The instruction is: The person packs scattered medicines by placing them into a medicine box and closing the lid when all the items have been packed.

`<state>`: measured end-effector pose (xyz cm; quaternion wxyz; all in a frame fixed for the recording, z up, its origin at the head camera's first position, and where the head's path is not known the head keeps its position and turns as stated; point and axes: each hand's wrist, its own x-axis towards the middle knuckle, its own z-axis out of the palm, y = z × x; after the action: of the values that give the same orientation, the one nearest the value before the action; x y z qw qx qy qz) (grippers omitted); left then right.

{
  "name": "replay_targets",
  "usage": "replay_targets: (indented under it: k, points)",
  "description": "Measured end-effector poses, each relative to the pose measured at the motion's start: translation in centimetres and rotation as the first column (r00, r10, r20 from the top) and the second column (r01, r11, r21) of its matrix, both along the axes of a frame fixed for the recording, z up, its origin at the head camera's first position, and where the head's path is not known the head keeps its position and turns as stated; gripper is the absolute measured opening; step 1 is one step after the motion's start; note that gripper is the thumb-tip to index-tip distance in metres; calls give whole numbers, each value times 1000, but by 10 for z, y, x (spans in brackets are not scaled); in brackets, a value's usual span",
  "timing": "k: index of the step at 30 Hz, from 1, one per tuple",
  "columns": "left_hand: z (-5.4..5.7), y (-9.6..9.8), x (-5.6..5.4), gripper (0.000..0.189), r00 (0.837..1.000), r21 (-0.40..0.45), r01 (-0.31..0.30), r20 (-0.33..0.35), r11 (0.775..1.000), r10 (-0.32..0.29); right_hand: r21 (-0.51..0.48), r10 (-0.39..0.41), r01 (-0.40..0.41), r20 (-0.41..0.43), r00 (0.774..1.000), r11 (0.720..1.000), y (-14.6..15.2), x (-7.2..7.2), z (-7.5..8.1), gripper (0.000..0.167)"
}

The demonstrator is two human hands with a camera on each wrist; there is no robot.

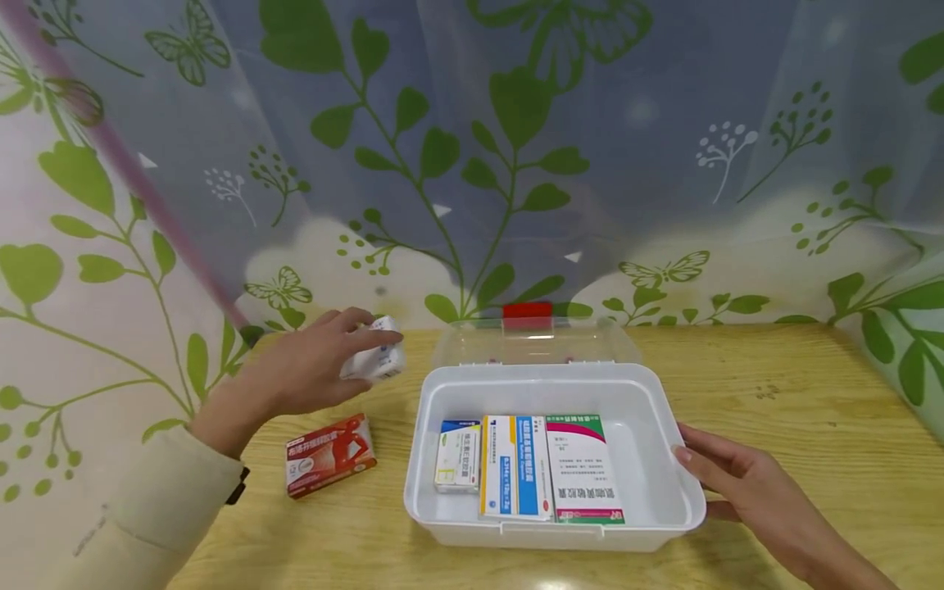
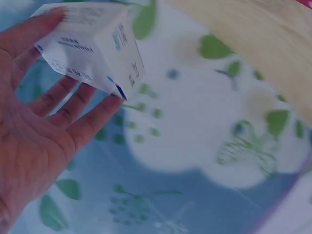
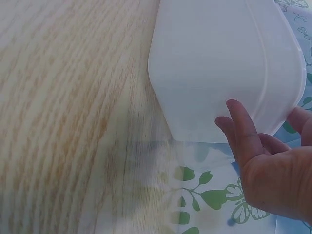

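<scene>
My left hand (image 1: 317, 365) grips a small white medicine box (image 1: 379, 351) between thumb and fingers, raised left of the storage box. The left wrist view shows blue print on that white medicine box (image 2: 92, 44). With the thumb at the rim and the fingers against the outer wall, my right hand (image 1: 760, 492) holds the right side of the white plastic storage box (image 1: 664, 459). Inside lie a small vitamin E box (image 1: 459, 459), a yellow, white and blue medicine box (image 1: 516, 467) and a green, white and magenta medicine box (image 1: 583, 467), side by side.
A red medicine box (image 1: 330, 457) lies on the wooden table (image 1: 251, 533), left of the storage box and below my left forearm. The clear lid (image 1: 472, 340) with a red latch (image 1: 527, 315) is swung back behind. A leaf-patterned curtain (image 1: 413, 246) hangs along the table's back edge.
</scene>
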<state>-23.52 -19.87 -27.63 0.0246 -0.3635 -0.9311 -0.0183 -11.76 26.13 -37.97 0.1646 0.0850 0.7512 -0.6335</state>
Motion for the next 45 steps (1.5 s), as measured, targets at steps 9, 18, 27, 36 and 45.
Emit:
replay_targets:
  k: [9,18,27,36,45]
  points:
    - [18,56,24,56,975,96,221,-39,971,-218,1,-9,9,-3,1000,1000,2,1,0,70]
    - [7,97,39,53,941,-18,336,-42,942,-337,11,-11,11,-13,1000,1000,2,2,-2,69]
    - [-13,124,49,55,919,-161,388,0,907,-393,1,-19,19,-19,1000,1000,1,3,-3,67]
    - [-42,133,45,59,923,-218,384,69,897,-378,14,-35,35,-6,999,999,0,2,-2,70]
    - [-63,134,41,46,919,-210,390,146,896,-366,7,-37,37,-11,999,999,-1,3,-2,69]
